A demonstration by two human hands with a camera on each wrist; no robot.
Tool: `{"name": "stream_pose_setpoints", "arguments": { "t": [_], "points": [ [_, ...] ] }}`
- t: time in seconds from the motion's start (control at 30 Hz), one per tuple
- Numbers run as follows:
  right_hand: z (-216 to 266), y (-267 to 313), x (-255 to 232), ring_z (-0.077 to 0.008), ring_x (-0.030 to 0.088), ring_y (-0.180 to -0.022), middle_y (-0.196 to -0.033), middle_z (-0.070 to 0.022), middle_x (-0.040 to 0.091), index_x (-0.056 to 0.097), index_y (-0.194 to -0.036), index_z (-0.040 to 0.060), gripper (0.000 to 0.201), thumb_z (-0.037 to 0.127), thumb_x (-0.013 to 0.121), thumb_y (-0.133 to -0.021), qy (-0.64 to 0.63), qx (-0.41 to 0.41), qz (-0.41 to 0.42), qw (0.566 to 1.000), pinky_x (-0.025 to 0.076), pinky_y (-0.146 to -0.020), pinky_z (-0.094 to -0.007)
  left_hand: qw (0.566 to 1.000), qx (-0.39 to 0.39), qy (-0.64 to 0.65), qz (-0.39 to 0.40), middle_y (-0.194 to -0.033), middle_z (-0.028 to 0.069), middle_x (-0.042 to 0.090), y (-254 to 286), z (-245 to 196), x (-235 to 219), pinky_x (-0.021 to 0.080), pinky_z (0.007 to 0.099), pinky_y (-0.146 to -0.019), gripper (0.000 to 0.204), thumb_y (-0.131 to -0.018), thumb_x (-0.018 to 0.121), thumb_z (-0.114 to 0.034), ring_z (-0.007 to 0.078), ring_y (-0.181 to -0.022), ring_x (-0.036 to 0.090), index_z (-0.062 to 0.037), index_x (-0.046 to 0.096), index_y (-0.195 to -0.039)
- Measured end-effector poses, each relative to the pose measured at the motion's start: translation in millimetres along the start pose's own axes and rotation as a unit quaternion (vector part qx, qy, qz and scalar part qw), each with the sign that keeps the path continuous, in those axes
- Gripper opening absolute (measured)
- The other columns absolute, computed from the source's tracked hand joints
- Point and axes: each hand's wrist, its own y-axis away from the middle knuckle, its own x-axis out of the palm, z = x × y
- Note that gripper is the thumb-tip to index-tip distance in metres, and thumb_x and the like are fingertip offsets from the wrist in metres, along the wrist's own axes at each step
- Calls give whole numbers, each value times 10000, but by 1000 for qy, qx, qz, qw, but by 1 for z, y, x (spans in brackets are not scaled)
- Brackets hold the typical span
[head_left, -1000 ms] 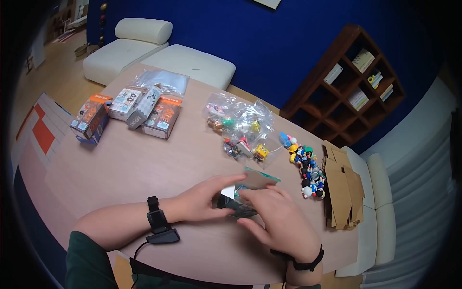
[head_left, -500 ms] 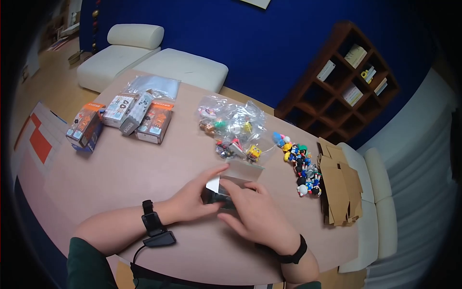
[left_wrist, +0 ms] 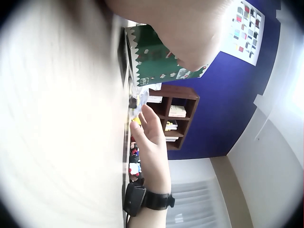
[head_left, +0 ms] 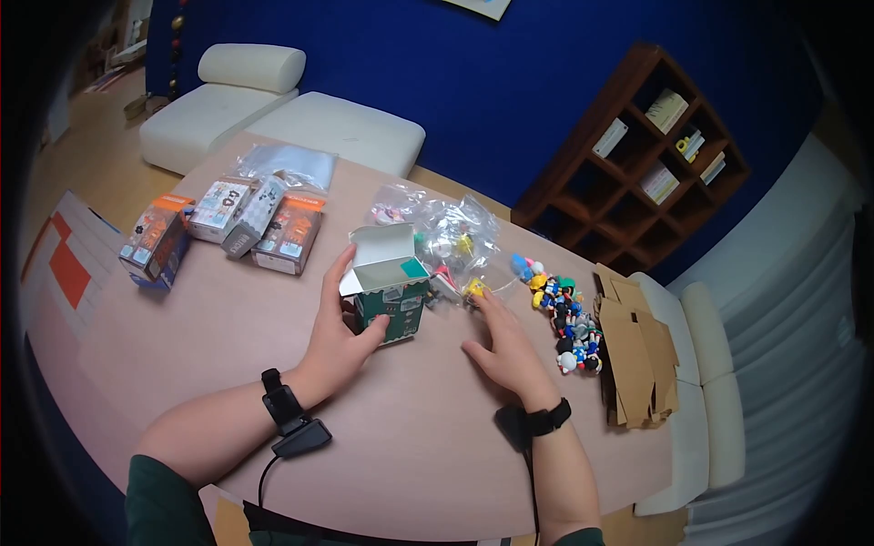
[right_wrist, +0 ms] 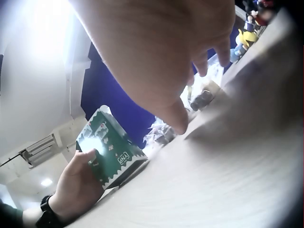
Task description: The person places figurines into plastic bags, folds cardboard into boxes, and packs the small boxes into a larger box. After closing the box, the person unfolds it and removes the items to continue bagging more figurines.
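Observation:
My left hand [head_left: 341, 332] grips a green printed cardboard box [head_left: 401, 314] that stands upright on the table. The thumb lies across its front and the fingers go round the left side. Its white-lined lid flap [head_left: 382, 244] is raised. My right hand [head_left: 505, 350] is apart from the box, over the table to its right, fingers extended and thumb spread. Those fingertips are right at a yellow toy figure [head_left: 475, 287] by the clear plastic bags [head_left: 473, 223] of small figures. In the right wrist view, nothing shows between the right hand's fingers and thumb.
Several small boxes [head_left: 153, 241] and a flat clear plastic sheet [head_left: 309, 166] lie at the table's far left. A row of loose toy figures [head_left: 564, 318] sits on the right, beside flattened brown cardboard [head_left: 633, 355]. White seats [head_left: 337, 127] flank the table [head_left: 437, 455].
My right hand has come away from the box's opening and moved to the right. My left hand has carried the box forward and left, turning its green front into view.

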Motion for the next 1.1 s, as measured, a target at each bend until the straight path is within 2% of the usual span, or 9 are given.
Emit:
{"name": "stream_pose_setpoints", "arguments": {
  "t": [0.17,0.23,0.37,0.47,0.67,0.83,0.97,1.03,1.1],
  "points": [
    [4,-4,2,-397,494,-1328,-1438,-214,523,472,-1435,25,670,203,751,-853,-15,-5,10,1000,381,-1135,-462,1000,17,-4,8,-1447,158,411,-1,0,2,538,323,-902,932,-888,655,19,196,-1120,590,-183,111,-1618],
    [17,-5,-16,-397,526,-1259,-1337,-197,564,490,-1418,38,671,227,770,-837,5,44,87,995,421,-1080,-467,1000,11,10,8,-1442,156,416,-2,2,2,536,327,-918,931,-888,653,25,198,-1136,592,-184,113,-1618],
    [21,0,-18,-377,556,-1190,-1217,-175,587,514,-1383,55,658,235,793,-815,55,30,29,998,458,-1021,-457,999,12,39,16,-1430,157,430,-2,6,4,539,326,-907,931,-888,653,29,190,-1116,600,-182,116,-1618],
    [26,10,-15,-367,564,-1183,-1182,-167,588,534,-1334,60,608,207,796,-805,38,16,119,992,479,-998,-438,999,16,42,18,-1411,156,450,-3,9,3,541,322,-899,931,-887,656,28,188,-1098,610,-180,118,-1617],
    [35,16,-20,-374,610,-1149,-1221,-198,625,564,-1309,40,513,160,754,-848,-35,4,125,992,499,-978,-422,998,27,44,22,-1380,158,479,-3,10,4,541,310,-862,926,-886,660,24,172,-1056,618,-177,126,-1615],
    [39,19,-26,-382,639,-1127,-1215,-213,661,568,-1289,28,336,138,602,-973,-127,56,149,979,496,-994,-410,999,25,31,26,-1367,158,488,-2,12,1,534,298,-829,925,-887,664,18,156,-1033,611,-178,129,-1615],
    [29,16,-23,-364,646,-1129,-1202,-204,671,544,-1291,29,294,152,531,-1024,-120,34,156,980,497,-977,-395,998,34,47,22,-1350,156,500,-3,13,3,529,292,-832,926,-888,667,15,153,-1031,612,-179,128,-1616],
    [29,14,-21,-349,661,-1072,-1129,-177,680,518,-1275,39,264,159,507,-1040,-156,129,134,970,499,-953,-382,998,32,53,20,-1345,156,503,-2,11,2,528,292,-836,925,-889,665,16,153,-1031,612,-179,127,-1616],
    [17,13,-10,-368,656,-1052,-1110,-186,670,499,-1251,41,248,162,517,-1035,-170,123,89,974,501,-933,-400,998,14,44,29,-1348,159,502,-2,10,0,530,303,-860,922,-894,655,25,154,-1035,612,-182,123,-1617]
  ]
}}
